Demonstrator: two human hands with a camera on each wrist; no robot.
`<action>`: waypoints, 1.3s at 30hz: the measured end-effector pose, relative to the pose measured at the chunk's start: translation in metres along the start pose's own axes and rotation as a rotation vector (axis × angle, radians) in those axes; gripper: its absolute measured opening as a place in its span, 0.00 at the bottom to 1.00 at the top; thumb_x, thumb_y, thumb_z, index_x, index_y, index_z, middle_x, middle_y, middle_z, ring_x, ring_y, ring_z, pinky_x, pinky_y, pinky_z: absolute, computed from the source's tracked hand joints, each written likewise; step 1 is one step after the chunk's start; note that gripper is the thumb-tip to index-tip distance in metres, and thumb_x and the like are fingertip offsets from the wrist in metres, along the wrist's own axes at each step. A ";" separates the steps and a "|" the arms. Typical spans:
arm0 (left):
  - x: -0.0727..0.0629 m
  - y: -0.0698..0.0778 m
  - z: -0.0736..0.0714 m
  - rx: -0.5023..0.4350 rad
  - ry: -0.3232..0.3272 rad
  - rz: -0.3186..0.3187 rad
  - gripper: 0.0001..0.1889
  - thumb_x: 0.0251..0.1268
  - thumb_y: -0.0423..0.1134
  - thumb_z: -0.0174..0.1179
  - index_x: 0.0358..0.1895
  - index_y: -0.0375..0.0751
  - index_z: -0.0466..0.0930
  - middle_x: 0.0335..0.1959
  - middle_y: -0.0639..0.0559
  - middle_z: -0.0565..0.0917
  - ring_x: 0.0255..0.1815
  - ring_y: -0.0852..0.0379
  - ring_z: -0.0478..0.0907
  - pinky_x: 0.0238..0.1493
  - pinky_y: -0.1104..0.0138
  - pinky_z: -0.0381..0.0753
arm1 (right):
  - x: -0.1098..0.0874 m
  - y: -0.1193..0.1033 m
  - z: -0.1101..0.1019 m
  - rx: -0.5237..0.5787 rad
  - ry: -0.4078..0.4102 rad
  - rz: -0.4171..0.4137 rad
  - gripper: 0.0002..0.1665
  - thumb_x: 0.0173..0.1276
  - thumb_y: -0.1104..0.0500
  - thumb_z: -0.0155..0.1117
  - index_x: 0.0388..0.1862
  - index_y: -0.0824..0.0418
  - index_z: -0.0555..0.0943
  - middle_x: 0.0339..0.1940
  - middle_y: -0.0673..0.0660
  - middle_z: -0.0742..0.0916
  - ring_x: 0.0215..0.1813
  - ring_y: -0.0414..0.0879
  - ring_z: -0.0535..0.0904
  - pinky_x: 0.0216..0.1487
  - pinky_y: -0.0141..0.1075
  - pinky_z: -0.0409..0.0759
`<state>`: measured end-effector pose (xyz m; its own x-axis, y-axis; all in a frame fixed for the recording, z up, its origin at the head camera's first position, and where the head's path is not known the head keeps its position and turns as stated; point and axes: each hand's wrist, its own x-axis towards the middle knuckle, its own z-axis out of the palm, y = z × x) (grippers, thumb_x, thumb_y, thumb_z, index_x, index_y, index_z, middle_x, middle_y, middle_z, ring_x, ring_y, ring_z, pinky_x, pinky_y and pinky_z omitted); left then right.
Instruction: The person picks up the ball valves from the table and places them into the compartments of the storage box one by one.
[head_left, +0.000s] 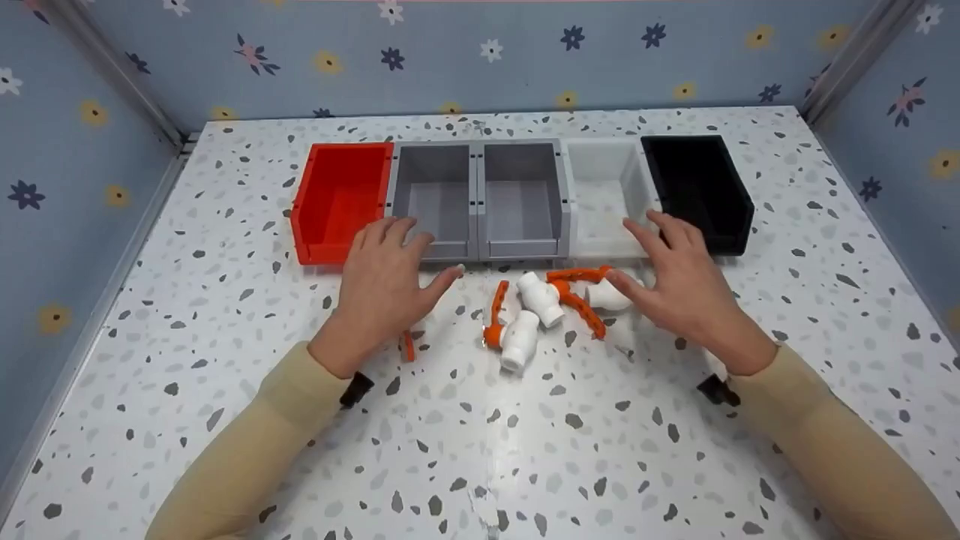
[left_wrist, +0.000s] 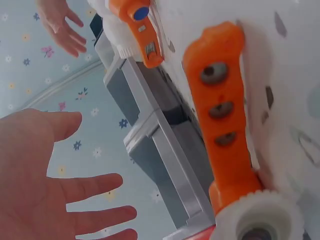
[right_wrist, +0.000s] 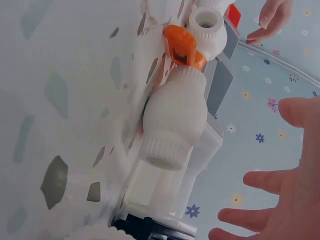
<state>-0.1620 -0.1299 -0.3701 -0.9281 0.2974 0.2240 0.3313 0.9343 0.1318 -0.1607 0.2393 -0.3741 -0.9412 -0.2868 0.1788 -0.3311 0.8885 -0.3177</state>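
Observation:
Several white ball valves with orange lever handles lie on the table. In the head view one valve [head_left: 520, 341] sits in the middle, close to a second valve [head_left: 538, 298]. A third valve [head_left: 609, 295] lies partly behind my right thumb. My left hand [head_left: 382, 281] hovers with spread fingers over another valve, of which only the orange handle [head_left: 409, 346] shows there; the left wrist view shows that handle large, with its white body [left_wrist: 257, 220]. My right hand [head_left: 686, 281] is likewise spread, its fingers over the white bin's front. Neither hand holds anything.
A row of bins stands behind the valves: red [head_left: 304, 225], two grey ones [head_left: 446, 250] [head_left: 523, 250], white [head_left: 581, 244] and black [head_left: 742, 217]. Flower-patterned walls [head_left: 450, 67] enclose the speckled table [head_left: 450, 450] at the back and sides.

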 end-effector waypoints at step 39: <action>0.007 -0.106 -0.023 -0.142 0.087 -0.332 0.22 0.76 0.43 0.49 0.64 0.34 0.74 0.62 0.35 0.77 0.58 0.36 0.73 0.56 0.41 0.76 | -0.033 0.057 -0.039 0.049 -0.008 0.149 0.36 0.75 0.37 0.54 0.64 0.66 0.76 0.65 0.70 0.75 0.66 0.70 0.67 0.63 0.65 0.62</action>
<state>-0.1993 -0.2316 -0.3602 -0.9730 -0.0405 0.2274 0.0408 0.9388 0.3421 -0.1464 0.3137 -0.3618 -0.9806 -0.1556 0.1189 -0.1900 0.9029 -0.3857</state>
